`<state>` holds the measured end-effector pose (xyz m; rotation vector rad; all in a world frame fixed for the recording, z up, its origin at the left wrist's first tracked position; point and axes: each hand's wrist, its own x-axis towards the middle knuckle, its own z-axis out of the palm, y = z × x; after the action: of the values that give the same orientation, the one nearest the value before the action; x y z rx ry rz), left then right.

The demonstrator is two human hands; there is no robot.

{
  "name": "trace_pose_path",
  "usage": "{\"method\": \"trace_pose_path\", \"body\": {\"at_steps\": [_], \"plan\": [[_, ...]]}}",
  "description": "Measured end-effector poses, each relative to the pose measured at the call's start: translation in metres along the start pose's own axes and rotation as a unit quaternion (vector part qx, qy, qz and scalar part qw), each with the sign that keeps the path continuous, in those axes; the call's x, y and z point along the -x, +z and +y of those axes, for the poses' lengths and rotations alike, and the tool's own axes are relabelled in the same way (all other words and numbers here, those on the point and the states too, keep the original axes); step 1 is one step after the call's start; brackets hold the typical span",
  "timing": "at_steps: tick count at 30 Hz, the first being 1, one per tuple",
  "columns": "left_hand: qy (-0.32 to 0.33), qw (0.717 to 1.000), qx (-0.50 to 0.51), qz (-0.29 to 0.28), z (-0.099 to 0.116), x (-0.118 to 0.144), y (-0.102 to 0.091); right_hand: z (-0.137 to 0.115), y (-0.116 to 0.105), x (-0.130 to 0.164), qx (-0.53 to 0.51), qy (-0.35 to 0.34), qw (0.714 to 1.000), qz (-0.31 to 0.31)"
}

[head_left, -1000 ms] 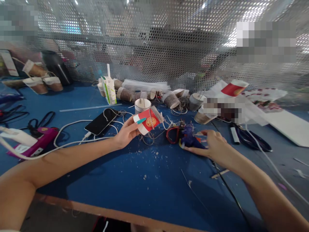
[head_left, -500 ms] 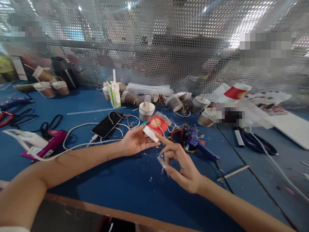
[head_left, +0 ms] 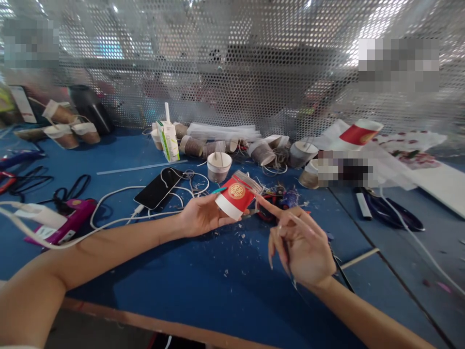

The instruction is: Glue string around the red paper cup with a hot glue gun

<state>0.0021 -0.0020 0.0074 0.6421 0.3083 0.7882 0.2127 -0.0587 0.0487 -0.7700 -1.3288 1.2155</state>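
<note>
Over the blue table (head_left: 203,286), centre, left hand (head_left: 201,213) grips red paper cup (head_left: 236,196); right hand (head_left: 307,247) half-open, forefinger by wound string (head_left: 250,181), contact unclear; cup looks light, crushable, best held gently round white end

Light was muted, white glare pierced the grey perforated metal screen (head_left: 174,72), soft shadows darkened the flat blue tabletop (head_left: 163,276)

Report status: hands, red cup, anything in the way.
Left hand holding red cup, tilted. Right hand pointing toward its grey-banded end, contact unclear. White-rimmed cup upright, close beyond.
</note>
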Motion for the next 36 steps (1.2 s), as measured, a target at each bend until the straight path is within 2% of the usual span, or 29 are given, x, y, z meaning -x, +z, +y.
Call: {"method": "trace_pose_path", "body": {"at_steps": [5, 7, 9, 11, 14, 15, 17, 18, 20, 23, 25, 27, 29, 31, 33, 34, 36], "plan": [[0.013, 0.999, -0.004, 0.051, 0.000, 0.000, -0.005, 0.003, -0.006, -0.003, -0.031, -0.040, 0.990, 0.129], [0.032, 0.997, -0.008, 0.068, -0.002, -0.001, -0.005, 0.005, -0.005, -0.002, -0.027, -0.062, 0.989, 0.132], [0.054, 0.995, -0.016, 0.085, -0.004, -0.001, -0.004, 0.006, -0.005, 0.000, 0.005, -0.077, 0.993, 0.087], [0.069, 0.993, -0.026, 0.093, -0.007, -0.001, -0.002, 0.008, -0.005, 0.003, 0.059, -0.078, 0.995, 0.004], [0.066, 0.993, -0.056, 0.087, -0.010, 0.001, 0.002, 0.011, -0.007, 0.007, 0.131, -0.071, 0.980, -0.134], [0.060, 0.992, -0.071, 0.088, -0.010, 0.002, 0.004, 0.012, -0.008, 0.007, 0.142, -0.071, 0.973, -0.166], [0.045, 0.990, -0.096, 0.097, -0.010, 0.003, 0.006, 0.014, -0.010, 0.007, 0.147, -0.076, 0.968, -0.189], [0.040, 0.988, -0.102, 0.104, -0.010, 0.004, 0.007, 0.015, -0.011, 0.006, 0.143, -0.084, 0.970, -0.180], [0.041, 0.987, -0.104, 0.115, -0.009, 0.004, 0.007, 0.014, -0.011, 0.005, 0.132, -0.092, 0.979, -0.123], [0.048, 0.987, -0.103, 0.114, -0.009, 0.004, 0.005, 0.010, -0.011, 0.002, 0.095, -0.084, 0.992, 0.018], [0.051, 0.986, -0.113, 0.115, -0.009, 0.003, 0.003, 0.009, -0.012, 0.001, 0.077, -0.076, 0.990, 0.092], [0.068, 0.981, -0.131, 0.125, -0.010, 0.002, 0.003, 0.010, -0.014, 0.001, 0.090, -0.082, 0.987, 0.106], [0.095, 0.973, -0.156, 0.138, -0.011, 0.000, 0.003, 0.012, -0.015, 0.002, 0.130, -0.089, 0.987, 0.042], [0.115, 0.965, -0.185, 0.144, -0.013, 0.000, 0.005, 0.015, -0.015, 0.002, 0.173, -0.110, 0.975, -0.088], [0.119, 0.958, -0.219, 0.140, -0.014, 0.000, 0.008, 0.016, -0.013, 0.001, 0.199, -0.126, 0.950, -0.203], [0.121, 0.955, -0.234, 0.138, -0.014, 0.000, 0.009, 0.016, -0.011, 0.000, 0.205, -0.125, 0.942, -0.234], [0.129, 0.948, -0.256, 0.139, -0.015, 0.001, 0.010, 0.014, -0.009, 0.000, 0.204, -0.109, 0.944, -0.236]]}}
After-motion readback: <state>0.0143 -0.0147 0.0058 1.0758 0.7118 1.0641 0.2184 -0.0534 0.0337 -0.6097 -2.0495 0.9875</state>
